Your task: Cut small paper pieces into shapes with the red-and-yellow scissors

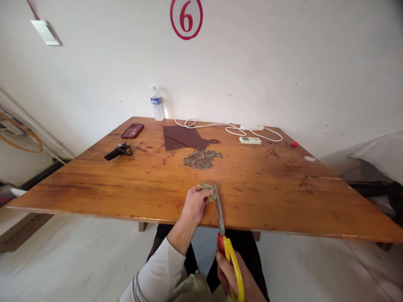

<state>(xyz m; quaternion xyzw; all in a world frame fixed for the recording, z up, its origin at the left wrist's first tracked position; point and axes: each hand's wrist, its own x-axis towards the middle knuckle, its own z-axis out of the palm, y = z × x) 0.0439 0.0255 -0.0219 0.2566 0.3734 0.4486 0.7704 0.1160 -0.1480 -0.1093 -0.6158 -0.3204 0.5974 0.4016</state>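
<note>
Between the fingers of my left hand (pixel 195 203) is a small, flat, greenish-grey piece (pixel 207 187), thin like a dried leaf; its exact kind I cannot make out. My right hand (pixel 234 272) grips scissors (pixel 221 218) by their red and yellow handles, below the table's front edge. The blades point away from me, and their tips lie along the right edge of the piece. Beyond my hands, a loose pile of brownish-grey shreds (pixel 201 160) lies on the wooden table (pixel 126 188).
Behind the pile lie dark brown sheets (pixel 181 137). A water bottle (pixel 156 105) stands at the back edge. On the left are a phone (pixel 132 131) and a black strap-like item (pixel 118 152). A white cable (pixel 210 124) runs to a power strip (pixel 251 127), near a small white device (pixel 250 140).
</note>
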